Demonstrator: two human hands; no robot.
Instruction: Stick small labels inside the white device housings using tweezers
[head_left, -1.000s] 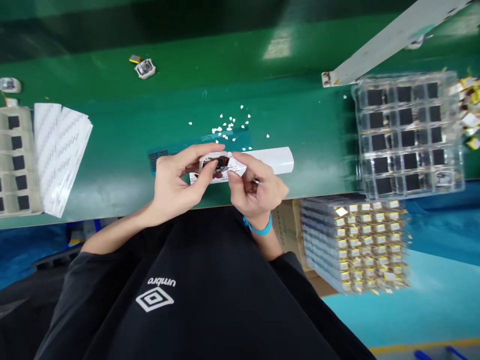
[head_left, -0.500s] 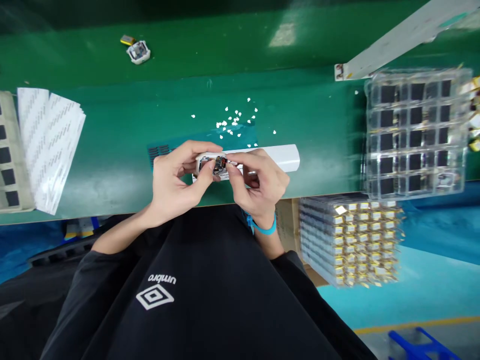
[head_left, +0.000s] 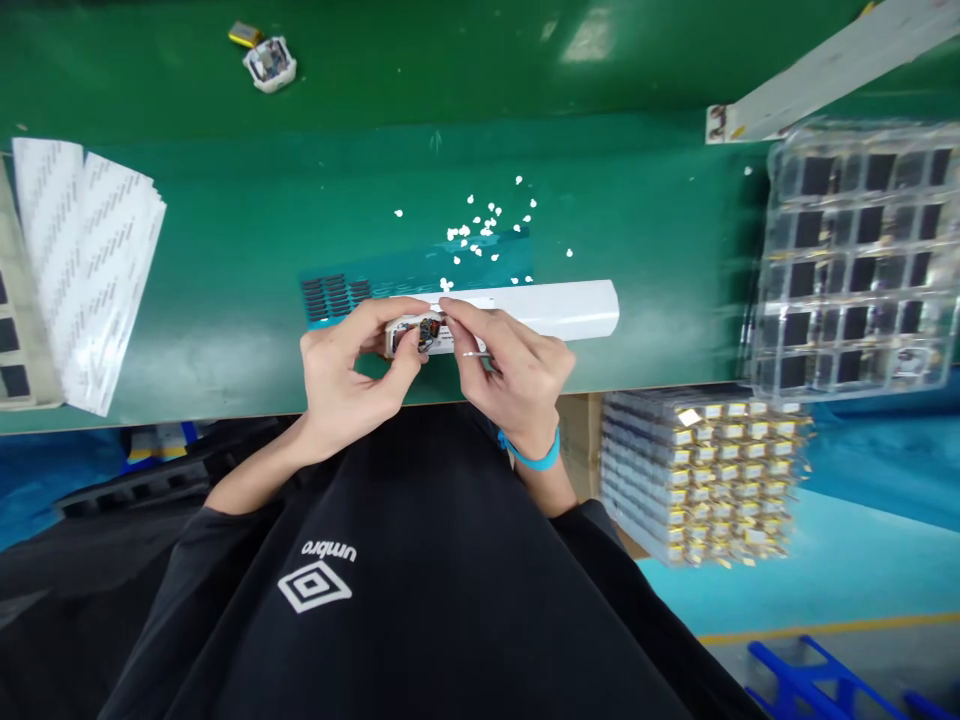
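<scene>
My left hand (head_left: 352, 375) grips a small white device with exposed electronics (head_left: 405, 336) between thumb and fingers. Close to its right end, my right hand (head_left: 510, 365) has thumb and forefinger pinched together; what they hold is too small to make out. A thin light-coloured object sticks out by the curled fingers of that hand. Beneath both hands lies a long white strip (head_left: 577, 310). Behind it is a teal sheet (head_left: 420, 270) with rows of small black pieces (head_left: 337, 297). Several tiny white pieces (head_left: 465, 232) are scattered beyond.
A second device (head_left: 270, 65) with a yellow battery lies at the back left. White printed sheets (head_left: 90, 270) are at left. On the right are a clear compartment tray (head_left: 855, 260), a slanted white bar (head_left: 832, 75) and stacked trays (head_left: 697, 480) below the table edge.
The camera view has shifted a little. My right fingertips have drawn slightly back and up from the device's right end. My left hand still holds the device.
</scene>
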